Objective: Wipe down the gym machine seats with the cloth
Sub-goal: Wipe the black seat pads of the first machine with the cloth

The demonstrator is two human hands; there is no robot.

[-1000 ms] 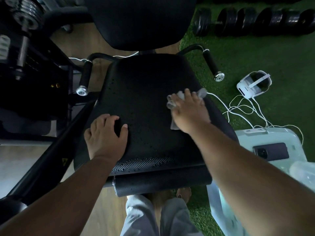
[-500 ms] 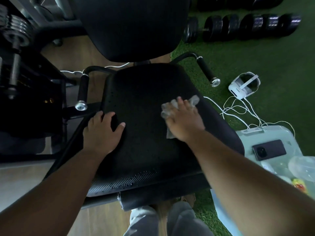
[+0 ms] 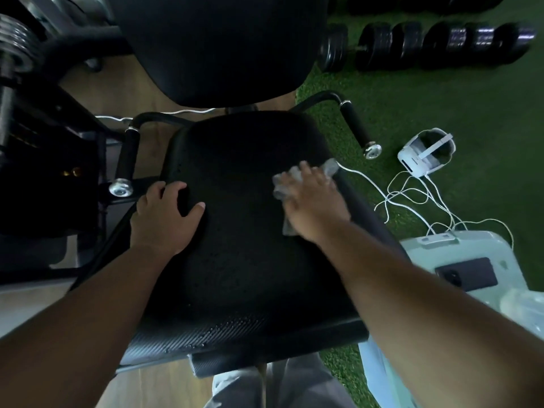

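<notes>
The black padded seat (image 3: 241,237) of a gym machine fills the middle of the view, with its backrest (image 3: 217,45) above. My right hand (image 3: 315,204) presses a pale grey cloth (image 3: 287,179) flat against the seat's right side, fingers straight over it. Bits of cloth stick out beyond the fingertips and under the palm. My left hand (image 3: 163,214) rests on the seat's left edge, its fingers curled over the rim and the thumb spread onto the pad.
Two black handles (image 3: 357,129) (image 3: 125,160) flank the seat. A weight stack (image 3: 17,54) stands at the left. Dumbbells (image 3: 441,45) line the green turf at the back. A white headset (image 3: 424,156) with cables and a pale bin (image 3: 459,248) holding a phone sit at the right.
My right hand with the cloth has slid slightly back and forth on the seat's right side. The view has shifted a little; my left hand stays on the left edge.
</notes>
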